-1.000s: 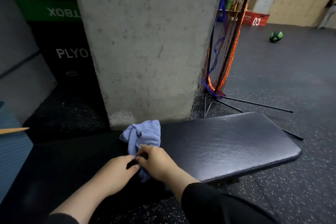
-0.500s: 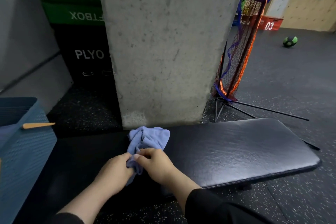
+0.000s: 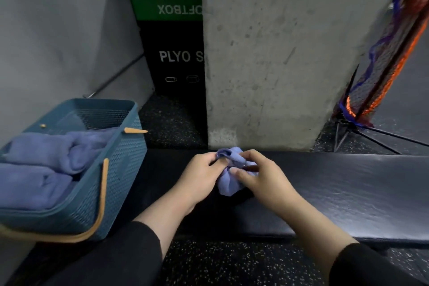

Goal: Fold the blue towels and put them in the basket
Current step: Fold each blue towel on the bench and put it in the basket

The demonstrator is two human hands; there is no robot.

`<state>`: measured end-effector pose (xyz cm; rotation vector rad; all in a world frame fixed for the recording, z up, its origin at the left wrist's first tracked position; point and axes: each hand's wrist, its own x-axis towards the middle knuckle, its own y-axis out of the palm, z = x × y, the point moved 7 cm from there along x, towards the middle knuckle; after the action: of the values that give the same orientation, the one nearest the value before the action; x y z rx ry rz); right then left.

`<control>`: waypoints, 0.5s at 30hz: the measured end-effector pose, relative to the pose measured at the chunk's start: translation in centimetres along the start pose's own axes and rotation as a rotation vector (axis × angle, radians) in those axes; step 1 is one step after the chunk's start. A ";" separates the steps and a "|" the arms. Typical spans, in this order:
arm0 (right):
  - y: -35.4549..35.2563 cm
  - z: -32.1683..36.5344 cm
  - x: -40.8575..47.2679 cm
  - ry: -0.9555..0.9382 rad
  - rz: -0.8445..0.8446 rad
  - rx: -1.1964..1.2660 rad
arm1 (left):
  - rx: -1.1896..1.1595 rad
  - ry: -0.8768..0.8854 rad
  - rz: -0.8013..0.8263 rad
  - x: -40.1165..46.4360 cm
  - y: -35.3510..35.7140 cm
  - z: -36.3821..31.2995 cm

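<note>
A crumpled blue towel lies bunched on the black padded bench, held between both hands. My left hand grips its left side and my right hand pinches its right side with curled fingers. On the left end of the bench stands a teal mesh basket with an orange handle. Inside it lie folded blue towels, stacked side by side.
A concrete pillar rises directly behind the bench. Stacked green and black plyo boxes stand to its left. A folded net on a stand leans at the right. Speckled rubber floor runs below the bench.
The view has swung left, bringing the basket with its folded towels into sight. Both hands have gathered the towel into a tighter bunch between them.
</note>
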<state>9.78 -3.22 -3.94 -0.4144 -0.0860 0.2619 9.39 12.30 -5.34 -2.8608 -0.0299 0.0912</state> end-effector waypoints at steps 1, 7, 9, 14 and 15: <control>-0.7 0.0 0.3 0.000 -0.065 -0.066 | 0.010 0.004 -0.005 -0.1 0.0 -0.3; -4.1 0.1 1.5 0.018 -0.263 -0.218 | -0.061 0.046 -0.081 0.3 -1.6 -1.4; -4.8 0.0 1.8 0.047 -0.279 -0.171 | -0.109 0.015 -0.031 0.6 -1.3 -1.1; -4.8 -0.8 2.1 0.110 -0.240 0.016 | -0.090 0.039 0.125 0.8 0.3 -1.6; -4.9 -1.0 2.2 0.119 -0.240 0.044 | -0.081 0.038 0.176 0.7 0.6 -1.6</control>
<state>13.20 -7.38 -2.81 -0.3712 -0.0131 0.0025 10.24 11.26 -4.00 -2.9394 0.2319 0.0720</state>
